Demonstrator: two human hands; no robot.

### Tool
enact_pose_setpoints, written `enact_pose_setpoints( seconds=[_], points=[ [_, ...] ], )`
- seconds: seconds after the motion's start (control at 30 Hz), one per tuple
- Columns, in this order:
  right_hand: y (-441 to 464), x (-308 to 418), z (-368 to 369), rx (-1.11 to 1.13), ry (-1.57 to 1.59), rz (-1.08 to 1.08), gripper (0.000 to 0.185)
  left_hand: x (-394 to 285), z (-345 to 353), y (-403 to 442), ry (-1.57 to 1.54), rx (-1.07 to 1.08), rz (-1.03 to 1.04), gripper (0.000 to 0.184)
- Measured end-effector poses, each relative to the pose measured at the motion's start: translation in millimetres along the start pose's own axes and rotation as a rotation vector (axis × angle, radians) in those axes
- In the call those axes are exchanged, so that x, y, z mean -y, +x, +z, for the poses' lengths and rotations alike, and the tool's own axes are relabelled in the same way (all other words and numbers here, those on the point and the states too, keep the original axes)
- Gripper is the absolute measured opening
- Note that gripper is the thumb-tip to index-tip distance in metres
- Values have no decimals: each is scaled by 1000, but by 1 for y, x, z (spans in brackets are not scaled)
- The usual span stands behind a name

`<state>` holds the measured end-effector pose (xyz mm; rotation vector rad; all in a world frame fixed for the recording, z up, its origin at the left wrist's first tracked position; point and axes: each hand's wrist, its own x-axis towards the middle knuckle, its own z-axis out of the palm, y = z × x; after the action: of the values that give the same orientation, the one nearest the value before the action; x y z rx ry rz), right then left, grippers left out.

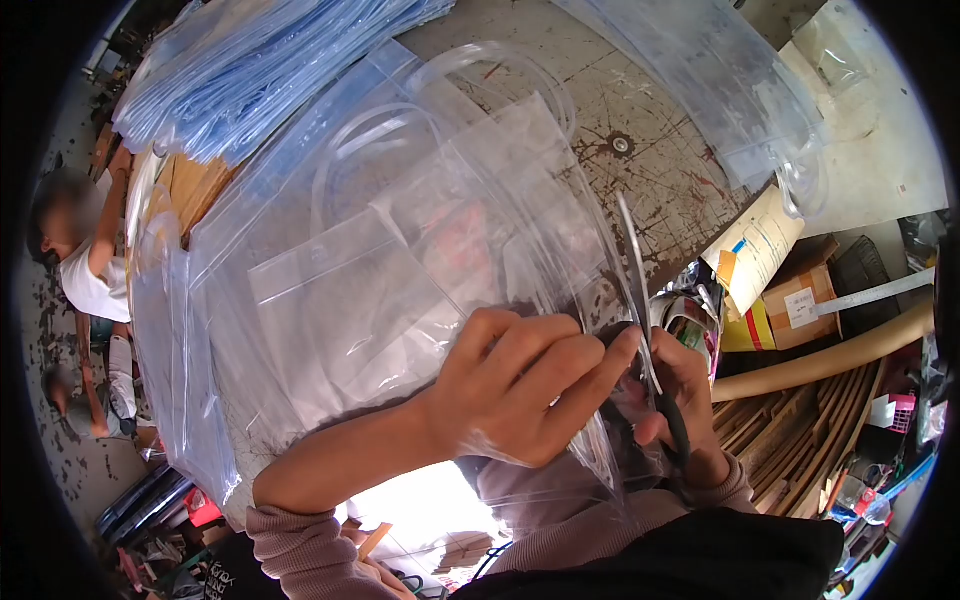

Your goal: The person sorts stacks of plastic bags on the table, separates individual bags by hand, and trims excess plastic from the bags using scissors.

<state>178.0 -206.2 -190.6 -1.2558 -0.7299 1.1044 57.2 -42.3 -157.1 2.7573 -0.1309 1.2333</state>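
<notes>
A clear plastic bag [340, 270] with looped clear handles [375, 115] lies spread over the worktable in front of me. My left hand [525, 385] is closed on the bag's near right edge, fingers bent and the index finger reaching to the scissors. Folds of clear plastic hang below that hand. In my right hand [690, 400] is a pair of scissors [640, 265], gripped by its dark handle. The blades point away from me and look nearly closed, beside the bag's right edge. Whether plastic lies between the blades I cannot tell.
A tall stack of bluish plastic sheets [260, 75] lies at the far left. Another clear bag [720, 90] rests at the far right of the scratched tabletop [640, 180]. Cardboard boxes [800, 295] and wooden strips [800, 435] stand at right. Two people [95, 265] sit at left.
</notes>
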Motion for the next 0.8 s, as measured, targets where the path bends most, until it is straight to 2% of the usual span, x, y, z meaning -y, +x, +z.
enact_pose_setpoints(
  seconds=[0.17, 0.37, 0.43, 0.47, 0.53, 0.8],
  points=[
    [-3, 5, 6, -81, 40, 112, 72, 0, -2, 1, -47, -3, -39, 51],
    [7, 12, 7, -34, -3, -4, 68, -5, -5, -2, -52, 15, -18, 49],
    [7, 8, 1, -12, -25, -3, 68, -5, -7, -2, -59, 56, -51, 36],
    [7, 7, -1, 10, -44, 4, 68, -5, -6, -2, -58, 55, -53, 36],
    [7, 8, 1, 0, -28, 26, 70, -3, -1, -2, -36, 12, -21, 50],
    [9, 13, 11, -84, 123, 85, 71, -2, -4, 0, -18, 35, -54, 50]
  ],
)
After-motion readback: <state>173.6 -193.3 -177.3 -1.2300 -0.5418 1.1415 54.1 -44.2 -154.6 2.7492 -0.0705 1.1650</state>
